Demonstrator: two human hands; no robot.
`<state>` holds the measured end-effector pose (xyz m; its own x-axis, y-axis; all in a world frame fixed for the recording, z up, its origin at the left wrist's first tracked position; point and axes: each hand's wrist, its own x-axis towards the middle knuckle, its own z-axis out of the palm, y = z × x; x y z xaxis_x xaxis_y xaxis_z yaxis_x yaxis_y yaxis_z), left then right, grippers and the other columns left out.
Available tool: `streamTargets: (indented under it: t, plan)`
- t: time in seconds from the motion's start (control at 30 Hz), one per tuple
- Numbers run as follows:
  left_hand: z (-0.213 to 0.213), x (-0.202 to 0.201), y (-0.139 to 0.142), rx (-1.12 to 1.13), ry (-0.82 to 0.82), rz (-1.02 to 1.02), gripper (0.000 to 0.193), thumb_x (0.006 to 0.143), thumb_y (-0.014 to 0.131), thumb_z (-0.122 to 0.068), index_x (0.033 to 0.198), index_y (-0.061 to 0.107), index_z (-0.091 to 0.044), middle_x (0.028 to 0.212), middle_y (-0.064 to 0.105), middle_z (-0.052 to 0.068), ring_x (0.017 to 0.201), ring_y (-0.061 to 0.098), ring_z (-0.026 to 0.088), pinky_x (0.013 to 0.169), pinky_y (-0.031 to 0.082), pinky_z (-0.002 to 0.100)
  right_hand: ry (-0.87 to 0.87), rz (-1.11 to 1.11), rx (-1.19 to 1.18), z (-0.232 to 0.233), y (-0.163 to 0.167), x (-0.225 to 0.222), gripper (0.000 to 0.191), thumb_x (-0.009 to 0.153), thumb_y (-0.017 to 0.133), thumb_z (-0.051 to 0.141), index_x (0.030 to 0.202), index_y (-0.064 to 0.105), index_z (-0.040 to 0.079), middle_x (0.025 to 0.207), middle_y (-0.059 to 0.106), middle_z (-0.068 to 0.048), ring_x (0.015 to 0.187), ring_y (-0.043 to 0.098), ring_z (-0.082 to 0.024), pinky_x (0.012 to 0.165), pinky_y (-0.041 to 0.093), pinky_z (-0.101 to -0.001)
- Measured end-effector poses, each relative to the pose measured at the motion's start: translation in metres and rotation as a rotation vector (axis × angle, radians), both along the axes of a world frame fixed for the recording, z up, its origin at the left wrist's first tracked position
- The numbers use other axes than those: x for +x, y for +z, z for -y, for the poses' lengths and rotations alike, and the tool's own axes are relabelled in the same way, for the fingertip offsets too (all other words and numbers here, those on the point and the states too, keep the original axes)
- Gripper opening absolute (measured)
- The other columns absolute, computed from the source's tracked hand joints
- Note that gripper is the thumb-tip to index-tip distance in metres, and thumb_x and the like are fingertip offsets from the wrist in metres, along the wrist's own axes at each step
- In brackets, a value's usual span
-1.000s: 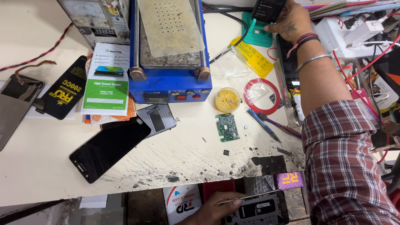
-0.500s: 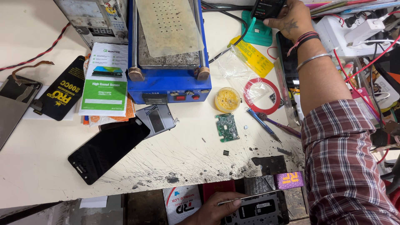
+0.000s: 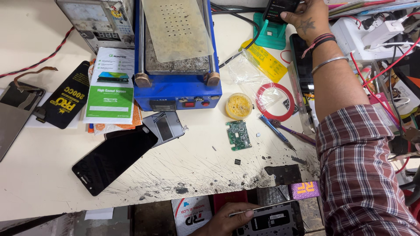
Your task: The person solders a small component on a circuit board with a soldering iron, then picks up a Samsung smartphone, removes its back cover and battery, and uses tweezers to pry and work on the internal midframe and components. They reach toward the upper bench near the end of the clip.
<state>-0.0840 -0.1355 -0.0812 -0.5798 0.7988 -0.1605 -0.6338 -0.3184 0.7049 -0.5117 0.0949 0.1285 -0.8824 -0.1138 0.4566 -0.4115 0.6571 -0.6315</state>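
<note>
Right hand (image 3: 306, 19) is gripping a black device (image 3: 280, 6) at 1 o'clock; left hand (image 3: 227, 218) is clamping tweezers (image 3: 258, 209) against an opened phone (image 3: 271, 220) at 6, steadying it.

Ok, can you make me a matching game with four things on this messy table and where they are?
Things:
1. circuit board
2. red tape ring
3. black screen
4. right hand

Places:
A. top edge, holding a dark device
B. left of the circuit board, near the table's front edge
C. below the yellow tub
D. right of the yellow tub

Pairs: 1-C, 2-D, 3-B, 4-A
</note>
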Motion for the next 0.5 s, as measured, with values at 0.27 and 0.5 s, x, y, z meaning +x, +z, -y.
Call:
streamTargets:
  t: [0.27,0.5]
  plan:
    - [-0.0007,-0.0011,0.0,-0.05,-0.026,0.002,0.052,0.109,0.047,-0.038,0.141,0.06,0.001,0.125,0.068,0.019,0.129,0.062,0.024,0.114,0.047,0.037,0.085,0.075,-0.261,-0.0012,0.0019,-0.0026,0.018,0.111,0.073,0.02,0.12,0.071,0.004,0.096,0.073,0.001,0.078,0.065,-0.006,0.07,0.054,-0.0244]
    - [-0.0003,-0.0014,-0.0005,-0.025,-0.01,-0.033,0.051,0.11,0.046,-0.037,0.14,0.06,0.001,0.127,0.068,0.018,0.13,0.062,0.023,0.114,0.046,0.037,-0.035,-0.022,-0.136,-0.0024,0.0063,-0.0014,0.027,0.111,0.069,0.027,0.108,0.07,0.0,0.088,0.072,-0.003,0.07,0.067,-0.011,0.059,0.053,-0.0273]
